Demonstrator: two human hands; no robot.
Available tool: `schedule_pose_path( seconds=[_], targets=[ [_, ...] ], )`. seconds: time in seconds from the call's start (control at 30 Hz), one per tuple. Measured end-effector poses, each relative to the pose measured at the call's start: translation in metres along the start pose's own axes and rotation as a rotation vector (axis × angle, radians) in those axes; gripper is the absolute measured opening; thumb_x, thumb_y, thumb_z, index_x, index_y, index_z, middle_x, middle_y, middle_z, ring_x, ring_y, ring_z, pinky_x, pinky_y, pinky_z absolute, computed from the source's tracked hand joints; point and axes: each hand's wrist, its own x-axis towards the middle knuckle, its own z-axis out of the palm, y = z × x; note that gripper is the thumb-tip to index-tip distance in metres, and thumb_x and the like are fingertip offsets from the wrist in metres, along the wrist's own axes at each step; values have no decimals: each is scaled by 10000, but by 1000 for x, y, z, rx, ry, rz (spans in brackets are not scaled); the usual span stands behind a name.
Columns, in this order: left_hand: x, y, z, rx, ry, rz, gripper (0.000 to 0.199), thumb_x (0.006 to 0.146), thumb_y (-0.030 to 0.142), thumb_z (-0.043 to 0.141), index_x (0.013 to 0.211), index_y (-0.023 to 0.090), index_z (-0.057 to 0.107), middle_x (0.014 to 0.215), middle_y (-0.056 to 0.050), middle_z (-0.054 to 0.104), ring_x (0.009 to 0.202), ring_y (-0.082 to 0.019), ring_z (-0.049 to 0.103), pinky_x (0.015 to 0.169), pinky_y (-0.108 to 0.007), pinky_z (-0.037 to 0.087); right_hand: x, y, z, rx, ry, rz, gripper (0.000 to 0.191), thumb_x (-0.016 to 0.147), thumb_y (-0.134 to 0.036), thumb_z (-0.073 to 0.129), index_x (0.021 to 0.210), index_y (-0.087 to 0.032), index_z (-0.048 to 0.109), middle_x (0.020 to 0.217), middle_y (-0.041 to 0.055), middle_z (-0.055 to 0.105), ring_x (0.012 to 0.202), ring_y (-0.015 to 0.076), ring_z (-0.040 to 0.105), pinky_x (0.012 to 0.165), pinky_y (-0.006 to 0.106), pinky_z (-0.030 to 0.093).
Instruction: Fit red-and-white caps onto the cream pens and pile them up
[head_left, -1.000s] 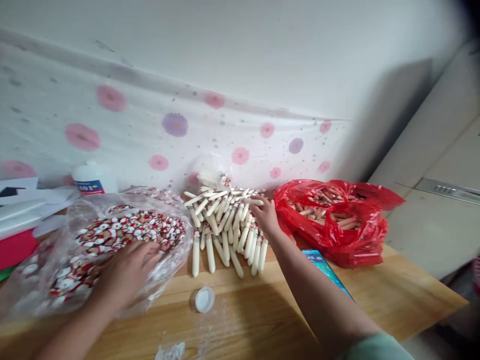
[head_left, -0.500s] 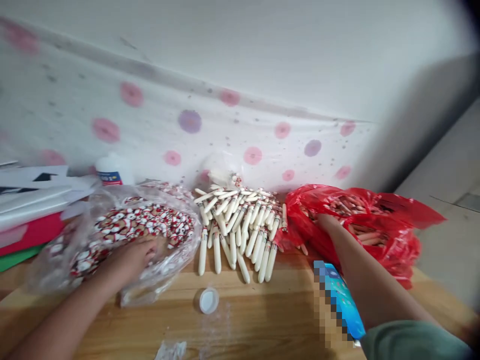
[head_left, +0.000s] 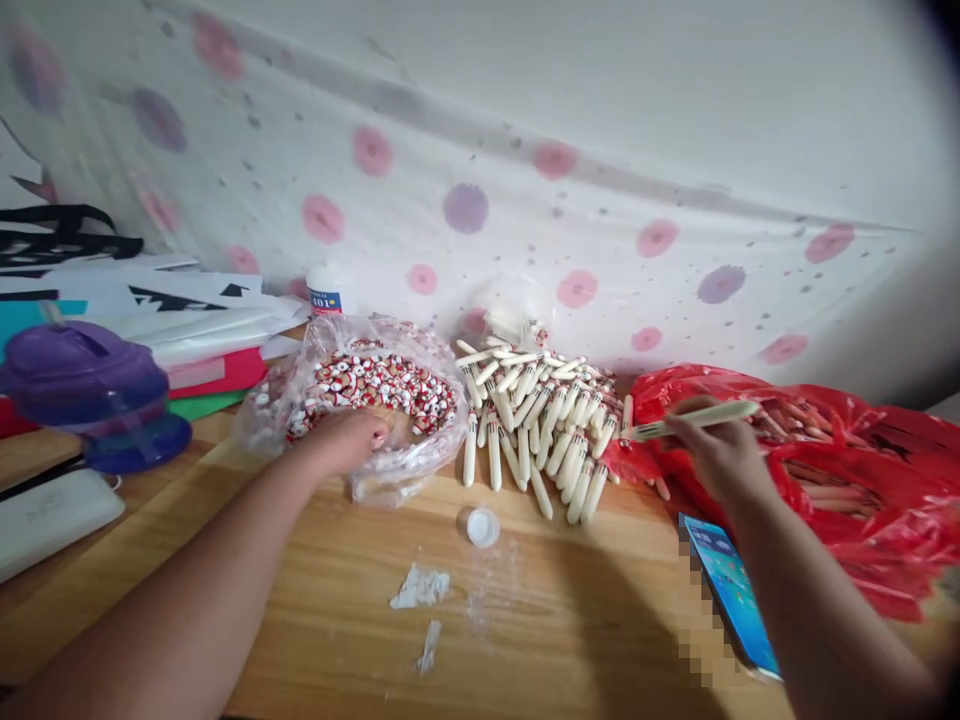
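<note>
My left hand [head_left: 351, 440] is closed at the front of a clear plastic bag [head_left: 390, 485] full of small red, white and brown pieces [head_left: 390, 385]; what its fingers pinch is too small to name. My right hand [head_left: 716, 450] grips a pale stick [head_left: 697, 420], held nearly level over the left part of a red plastic bag [head_left: 862, 560]. Pinkish sticks [head_left: 832, 490] lie in that bag. Between the two bags is a heap of cream sticks with dark bands at one end [head_left: 547, 420].
A phone [head_left: 735, 595] lies beside my right forearm. A round white cap [head_left: 482, 527] and white scraps [head_left: 421, 586] are on the wooden table [head_left: 337, 620]. Leftward are a purple cup [head_left: 97, 390], a white device [head_left: 56, 520], papers [head_left: 202, 325] and a white bottle [head_left: 325, 295].
The view has swung left. My right hand has come up out of the red bag with a pale stick in it. My left hand has drawn back slightly toward the front of the clear bag.
</note>
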Motion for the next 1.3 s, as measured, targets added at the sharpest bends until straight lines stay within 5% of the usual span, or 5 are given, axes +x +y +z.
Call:
schedule_pose_path(
  seconds=[0.13,0.3,0.63,0.9,1.3],
  targets=[
    [-2,2,-2,140,18,-44,162,737,270,498,616,217,593,542,-9,567,521,-163,465,567,-287,256,-54,-54,95,178,-586,-118,239,800,-379,651,782,-142,630,592,11,603,488,112,539,440,221,416],
    [1,6,-5,144,158,-43,214,783,353,488,804,202,638,795,-84,671,701,-231,563,614,-313,311,-75,-59,152,-3,-669,-223,184,818,-281,621,701,-140,634,663,6,621,589,102,543,542,212,427],
    [-2,33,-3,-171,376,124,239,796,354,508,828,206,693,918,-44,674,947,-230,563,890,-338,425,-78,-45,160,-18,-608,-244,169,813,-252,600,678,-151,591,611,-9,573,548,97,497,511,206,393],
    [-3,41,18,-532,120,86,256,756,358,578,945,206,660,918,-15,709,808,-178,625,684,-253,455,-81,-39,161,-32,-571,-214,190,818,-280,579,674,-157,563,610,-13,533,558,97,477,523,212,379],
    [-6,51,27,-593,97,137,262,739,366,612,912,177,661,868,-46,700,784,-176,621,674,-262,466,-82,-38,165,-50,-548,-197,213,816,-287,584,653,-155,548,594,-12,524,549,96,462,515,216,350]
  ],
)
